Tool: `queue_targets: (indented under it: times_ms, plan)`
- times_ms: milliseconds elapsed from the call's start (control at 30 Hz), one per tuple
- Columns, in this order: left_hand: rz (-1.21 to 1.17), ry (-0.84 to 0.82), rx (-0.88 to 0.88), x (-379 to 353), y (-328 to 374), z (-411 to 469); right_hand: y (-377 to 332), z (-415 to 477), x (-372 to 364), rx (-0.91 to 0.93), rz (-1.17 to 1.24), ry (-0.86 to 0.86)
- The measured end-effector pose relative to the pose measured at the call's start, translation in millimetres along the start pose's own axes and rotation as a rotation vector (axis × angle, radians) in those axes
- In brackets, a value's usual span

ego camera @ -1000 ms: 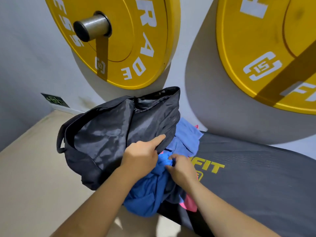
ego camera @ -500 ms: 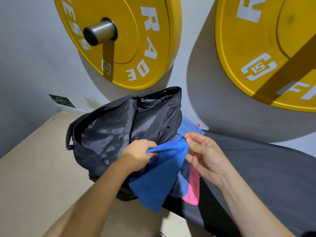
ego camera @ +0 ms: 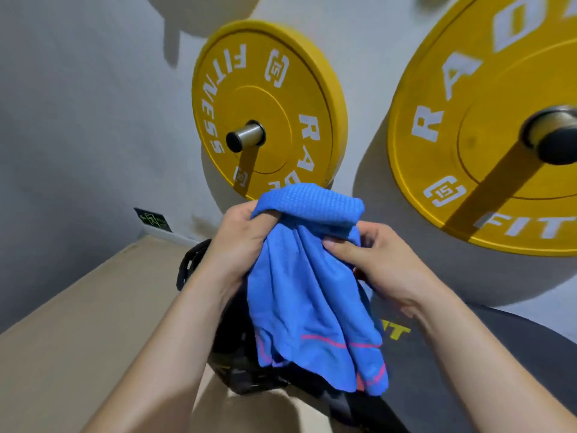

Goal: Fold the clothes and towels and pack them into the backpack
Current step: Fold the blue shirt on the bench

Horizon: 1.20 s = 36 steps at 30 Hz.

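Observation:
A blue garment with pink stitching near its hem hangs bunched in the air in front of me. My left hand grips its top left, fingers curled into the cloth. My right hand pinches its right side with thumb and fingers. The black backpack sits below and behind the garment, mostly hidden by it and by my arms; a strap loop shows at its left.
Two yellow weight plates, one at the middle and one at the right, hang on pegs on the grey wall. A dark bench pad with yellow lettering lies at the right. A tan surface spreads to the left.
Both hands have lifted the blue garment up out of the pile and away from the backpack. The view has tilted up and to the left.

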<state>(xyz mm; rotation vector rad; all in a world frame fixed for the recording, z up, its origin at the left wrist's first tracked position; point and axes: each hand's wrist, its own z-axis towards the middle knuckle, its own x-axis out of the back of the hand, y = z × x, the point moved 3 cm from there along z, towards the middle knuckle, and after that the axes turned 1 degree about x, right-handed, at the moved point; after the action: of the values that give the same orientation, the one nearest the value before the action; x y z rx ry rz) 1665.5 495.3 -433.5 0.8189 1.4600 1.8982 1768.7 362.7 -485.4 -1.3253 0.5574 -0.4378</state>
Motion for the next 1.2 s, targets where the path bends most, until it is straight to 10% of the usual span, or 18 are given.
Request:
queue_targets:
  times_ms: [200, 300, 400, 467, 633, 733, 833, 1000, 1133, 1200]
  plan:
    - [0.484, -0.460, 0.264, 13, -3, -46, -79, -42, 18, 0.078, -0.400, 0.108]
    - [1.059, -0.398, 0.021, 11, -5, -52, -110, -64, 13, 0.103, -0.733, 0.073]
    - [0.730, -0.158, -0.306, -24, 24, -87, -128, -77, 7, 0.088, -0.930, 0.122]
    - [0.527, -0.395, -0.264, -54, 22, -116, -141, -84, 9, 0.064, -0.938, 0.188]
    - [0.901, -0.613, -0.188, -110, -48, -162, -181, -116, 29, 0.093, -0.591, 0.438]
    - [0.393, -0.804, 0.061, -132, -70, -178, -204, -145, 38, 0.248, -0.388, 0.573]
    - [-0.210, -0.475, 0.256, -132, -61, -173, -205, -172, 57, 0.302, -0.333, 0.652]
    - [-0.427, -0.224, 0.150, -116, -4, -142, -155, -210, 99, -0.022, -0.570, 0.733]
    - [-0.167, -0.163, -0.224, -115, 40, -138, -119, -232, 100, -0.260, -1.209, 0.652]
    - [0.176, -0.081, -0.426, -129, 61, -149, -119, -239, 74, -0.083, -0.920, 0.541]
